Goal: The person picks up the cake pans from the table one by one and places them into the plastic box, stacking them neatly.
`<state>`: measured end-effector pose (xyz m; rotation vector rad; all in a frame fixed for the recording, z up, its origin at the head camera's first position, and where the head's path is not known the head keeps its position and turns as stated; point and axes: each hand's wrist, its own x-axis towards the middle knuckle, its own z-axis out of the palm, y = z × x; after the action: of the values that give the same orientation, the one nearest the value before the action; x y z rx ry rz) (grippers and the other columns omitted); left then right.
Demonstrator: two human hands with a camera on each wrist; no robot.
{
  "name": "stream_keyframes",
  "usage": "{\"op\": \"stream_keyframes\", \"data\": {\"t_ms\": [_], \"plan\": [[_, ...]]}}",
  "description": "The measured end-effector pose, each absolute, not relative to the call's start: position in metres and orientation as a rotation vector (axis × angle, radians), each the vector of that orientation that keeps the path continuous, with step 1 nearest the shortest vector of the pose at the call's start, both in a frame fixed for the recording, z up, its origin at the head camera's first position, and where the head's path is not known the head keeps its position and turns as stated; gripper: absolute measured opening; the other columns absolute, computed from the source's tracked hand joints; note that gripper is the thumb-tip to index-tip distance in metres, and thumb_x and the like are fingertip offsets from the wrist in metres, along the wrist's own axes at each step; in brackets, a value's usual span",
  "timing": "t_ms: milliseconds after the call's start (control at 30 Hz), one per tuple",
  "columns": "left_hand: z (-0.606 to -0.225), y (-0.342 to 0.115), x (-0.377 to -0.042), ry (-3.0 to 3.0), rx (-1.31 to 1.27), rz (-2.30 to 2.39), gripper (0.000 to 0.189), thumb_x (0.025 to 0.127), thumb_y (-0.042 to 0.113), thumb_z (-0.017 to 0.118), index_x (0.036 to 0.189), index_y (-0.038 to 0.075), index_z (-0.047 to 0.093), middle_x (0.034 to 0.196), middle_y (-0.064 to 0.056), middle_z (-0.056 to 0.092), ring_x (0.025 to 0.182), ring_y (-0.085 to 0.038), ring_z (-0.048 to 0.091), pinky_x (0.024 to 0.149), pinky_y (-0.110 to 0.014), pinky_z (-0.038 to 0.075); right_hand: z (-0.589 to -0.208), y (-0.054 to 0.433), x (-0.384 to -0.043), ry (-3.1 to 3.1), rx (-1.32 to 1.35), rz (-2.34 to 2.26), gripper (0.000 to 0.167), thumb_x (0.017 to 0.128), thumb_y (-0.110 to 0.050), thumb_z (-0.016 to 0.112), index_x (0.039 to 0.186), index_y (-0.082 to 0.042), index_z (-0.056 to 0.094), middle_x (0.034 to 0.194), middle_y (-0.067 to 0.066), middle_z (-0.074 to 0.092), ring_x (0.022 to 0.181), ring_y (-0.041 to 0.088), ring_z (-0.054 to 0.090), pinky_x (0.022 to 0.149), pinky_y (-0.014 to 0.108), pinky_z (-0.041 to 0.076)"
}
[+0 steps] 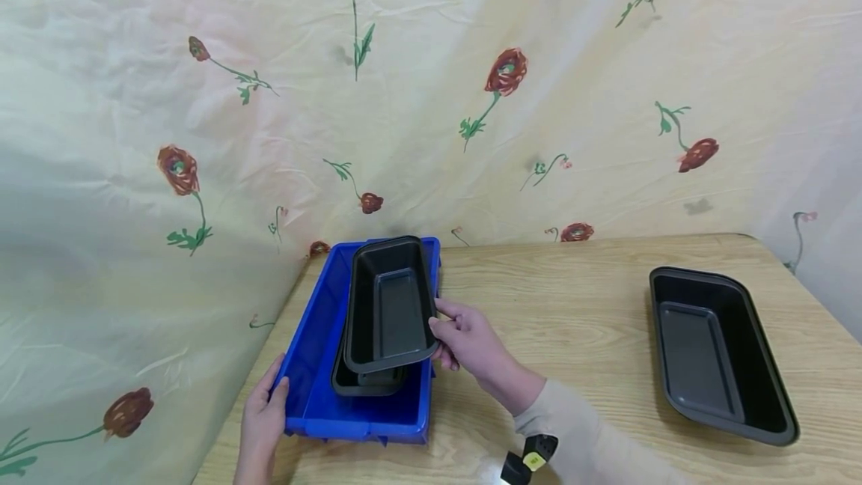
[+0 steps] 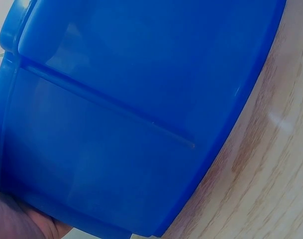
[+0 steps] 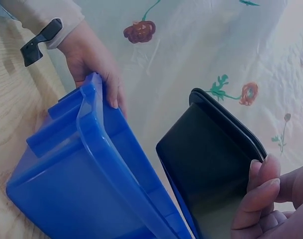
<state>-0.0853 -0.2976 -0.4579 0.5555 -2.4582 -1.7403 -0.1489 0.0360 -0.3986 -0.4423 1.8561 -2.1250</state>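
With thumb and fingers my right hand [image 1: 474, 343] pinches the rim of a black loaf pan [image 1: 396, 305] at its near right corner. This pan is tilted over the blue plastic bin [image 1: 313, 365], above a second black loaf pan [image 1: 364, 385] that lies inside and is mostly hidden. In the right wrist view the fingers [image 3: 258, 199] hold the pan's edge. At the bin's left side, my left hand [image 1: 261, 414] grips the rim near the front corner. The bin's outer wall [image 2: 116, 124] fills most of the left wrist view.
Another black loaf pan [image 1: 700, 358] stands on the right part of the wood-grain table [image 1: 552, 305]. A flower-printed cloth [image 1: 417, 118] hangs behind the table and along its left side.
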Motion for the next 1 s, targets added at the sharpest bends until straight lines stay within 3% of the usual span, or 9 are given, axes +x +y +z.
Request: {"op": "stream_keyframes", "data": {"t_ms": [1000], "plan": [[-0.459,-0.298,-0.087,-2.449,0.528,-1.695,0.051,0.112,0.008,0.038,0.162,0.002,0.028,0.165,-0.028,0.022,0.150,-0.051,0.021,0.119,-0.065,0.024,-0.415,0.003,-0.155,1.857,-0.388,-2.070,0.059,0.108,-0.002,0.049,0.153,0.021,0.020,0.062,0.003,0.064,0.045,0.006,0.057,0.043,0.018,0.049]]}}
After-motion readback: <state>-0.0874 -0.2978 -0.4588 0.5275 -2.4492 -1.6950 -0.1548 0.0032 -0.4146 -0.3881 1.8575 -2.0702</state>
